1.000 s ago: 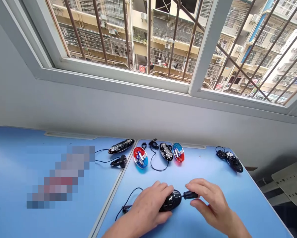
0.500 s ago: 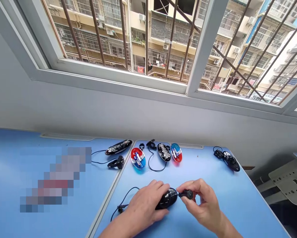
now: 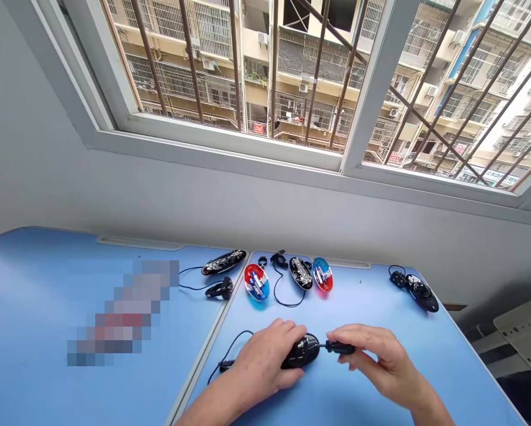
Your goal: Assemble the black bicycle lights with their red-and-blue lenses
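Note:
My left hand (image 3: pixel 269 355) is closed over a glossy black oval device (image 3: pixel 306 350) and keeps it down on the blue table. A thin black cable (image 3: pixel 224 355) loops out to the left of the wrist, beside a small black part (image 3: pixel 226 365) partly hidden by my arm. Between thumb and fingertips, my right hand (image 3: pixel 376 355) grips a screwdriver (image 3: pixel 340 347) with a short black handle. Its shaft lies nearly level and meets the right end of the oval device; the tip itself is too small to make out.
Behind my hands lie a red-and-blue oval case (image 3: pixel 256 283) with batteries, a black oval unit (image 3: pixel 301 273) with a cable, and another red-and-blue case (image 3: pixel 323 274). More black units sit left (image 3: pixel 223 262) and far right (image 3: pixel 422 293). A table seam (image 3: pixel 203 361) runs left of my arm.
The right hand's fingers have straightened and loosened around the screwdriver, whose handle now lies more sideways to view. My left hand still holds the oval device. The whole view has shifted slightly.

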`<state>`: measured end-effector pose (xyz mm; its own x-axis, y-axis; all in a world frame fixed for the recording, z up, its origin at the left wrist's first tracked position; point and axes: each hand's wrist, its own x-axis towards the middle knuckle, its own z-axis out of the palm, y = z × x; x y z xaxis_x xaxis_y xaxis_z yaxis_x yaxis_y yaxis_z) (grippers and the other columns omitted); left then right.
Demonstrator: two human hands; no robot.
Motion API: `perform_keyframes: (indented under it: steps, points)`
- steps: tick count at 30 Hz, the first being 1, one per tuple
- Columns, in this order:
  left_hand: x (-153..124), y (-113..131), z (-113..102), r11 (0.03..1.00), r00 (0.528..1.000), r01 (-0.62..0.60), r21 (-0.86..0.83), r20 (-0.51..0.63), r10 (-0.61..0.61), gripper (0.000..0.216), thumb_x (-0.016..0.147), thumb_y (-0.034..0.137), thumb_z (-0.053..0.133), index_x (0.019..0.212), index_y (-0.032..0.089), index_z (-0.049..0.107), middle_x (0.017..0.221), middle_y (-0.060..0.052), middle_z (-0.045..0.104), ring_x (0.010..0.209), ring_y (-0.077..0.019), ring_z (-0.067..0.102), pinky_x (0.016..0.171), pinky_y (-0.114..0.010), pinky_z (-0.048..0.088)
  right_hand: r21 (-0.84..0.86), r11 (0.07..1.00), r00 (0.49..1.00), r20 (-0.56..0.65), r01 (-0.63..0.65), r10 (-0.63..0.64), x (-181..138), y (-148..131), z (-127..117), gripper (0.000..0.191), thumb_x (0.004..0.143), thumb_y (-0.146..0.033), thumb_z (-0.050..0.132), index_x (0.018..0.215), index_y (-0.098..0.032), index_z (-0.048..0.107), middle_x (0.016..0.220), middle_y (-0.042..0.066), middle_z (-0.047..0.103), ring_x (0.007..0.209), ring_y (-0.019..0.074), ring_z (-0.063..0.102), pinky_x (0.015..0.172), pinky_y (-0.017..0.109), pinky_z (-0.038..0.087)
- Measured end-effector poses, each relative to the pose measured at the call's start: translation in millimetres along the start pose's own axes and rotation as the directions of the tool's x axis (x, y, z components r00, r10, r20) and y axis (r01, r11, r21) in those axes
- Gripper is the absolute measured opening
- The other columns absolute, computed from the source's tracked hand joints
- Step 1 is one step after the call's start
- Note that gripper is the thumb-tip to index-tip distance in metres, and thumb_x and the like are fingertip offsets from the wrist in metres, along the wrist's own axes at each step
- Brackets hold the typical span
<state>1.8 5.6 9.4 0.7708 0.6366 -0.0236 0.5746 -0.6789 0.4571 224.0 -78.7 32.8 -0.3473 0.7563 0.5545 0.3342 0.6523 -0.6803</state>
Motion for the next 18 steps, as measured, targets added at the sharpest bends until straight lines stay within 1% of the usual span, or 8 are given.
perform_keyframes:
  steps: [2,5,8,11,12,14,16,18]
  points:
    - [0,0,0,1.000,1.000,-0.007,-0.002,-0.004,0.007,0.029,0.069,0.018,0.059,0.097,0.026,0.058,0.092,0.001,0.064,0.088,-0.0235,0.056,0.066,-0.029,0.038,-0.067,0.996,0.997,-0.052,0.054,-0.057,4,-1,5,0.033,0.093,-0.013,0.057,0.123,-0.027,0.060,0.100,0.006,0.074,0.084,0.0163,0.070,0.065,0.025,0.060]
    - [1,1,-1,1.000,1.000,-0.006,0.016,0.018,0.006,0.028,0.071,0.020,0.060,0.098,0.026,0.058,0.094,0.000,0.064,0.088,-0.0237,0.056,0.067,-0.029,0.039,-0.185,0.977,0.982,-0.132,0.108,-0.133,11,-2,16,0.022,0.091,-0.019,0.062,0.112,-0.023,0.061,0.083,0.005,0.072,0.068,0.0145,0.066,0.054,0.022,0.056]
    - [2,1,-2,0.999,0.999,-0.001,0.035,0.052,-0.001,0.029,0.071,0.020,0.061,0.099,0.026,0.058,0.096,0.000,0.065,0.091,-0.0241,0.056,0.068,-0.028,0.041,-0.316,0.945,0.961,-0.225,0.087,-0.164,15,-1,25,0.013,0.093,-0.024,0.059,0.105,-0.021,0.060,0.070,0.002,0.066,0.055,0.0127,0.058,0.049,0.023,0.052]
    - [2,1,-3,1.000,0.999,0.005,0.030,0.052,-0.007,0.033,0.070,0.019,0.061,0.102,0.027,0.058,0.098,0.000,0.065,0.093,-0.0244,0.057,0.070,-0.029,0.042,-0.356,0.933,0.939,-0.303,0.047,-0.163,16,1,29,0.010,0.094,-0.026,0.057,0.102,-0.021,0.059,0.070,0.002,0.064,0.055,0.0126,0.056,0.049,0.023,0.052]
    - [2,1,-3,1.000,0.999,0.004,0.030,0.043,-0.005,0.033,0.070,0.019,0.061,0.103,0.027,0.058,0.098,0.000,0.065,0.092,-0.0246,0.057,0.070,-0.029,0.042,-0.353,0.934,0.937,-0.305,0.055,-0.171,15,2,28,0.012,0.094,-0.025,0.057,0.105,-0.021,0.059,0.073,0.003,0.065,0.057,0.0130,0.057,0.049,0.023,0.052]
    - [1,1,-2,1.000,1.000,-0.003,0.029,0.026,0.002,0.032,0.071,0.020,0.061,0.101,0.027,0.058,0.097,0.000,0.066,0.092,-0.0250,0.057,0.070,-0.029,0.042,-0.345,0.934,0.944,-0.270,0.091,-0.191,14,3,25,0.021,0.095,-0.022,0.056,0.115,-0.022,0.057,0.077,0.003,0.066,0.061,0.0137,0.059,0.051,0.024,0.053]
    - [1,2,-3,1.000,1.000,-0.005,0.027,0.019,0.004,0.030,0.071,0.020,0.062,0.101,0.027,0.058,0.097,0.000,0.066,0.092,-0.0251,0.057,0.070,-0.029,0.041,-0.331,0.936,0.960,-0.201,0.122,-0.197,12,1,20,0.030,0.095,-0.018,0.053,0.124,-0.024,0.055,0.082,0.004,0.066,0.067,0.0149,0.062,0.054,0.025,0.055]
    - [0,3,-3,1.000,1.000,0.006,0.027,0.025,-0.006,0.029,0.072,0.020,0.062,0.100,0.027,0.058,0.097,0.000,0.065,0.092,-0.0251,0.058,0.069,-0.029,0.042,-0.304,0.946,0.981,-0.121,0.111,-0.154,10,-3,13,0.035,0.095,-0.014,0.050,0.129,-0.024,0.054,0.088,0.006,0.067,0.075,0.0167,0.065,0.061,0.027,0.058]
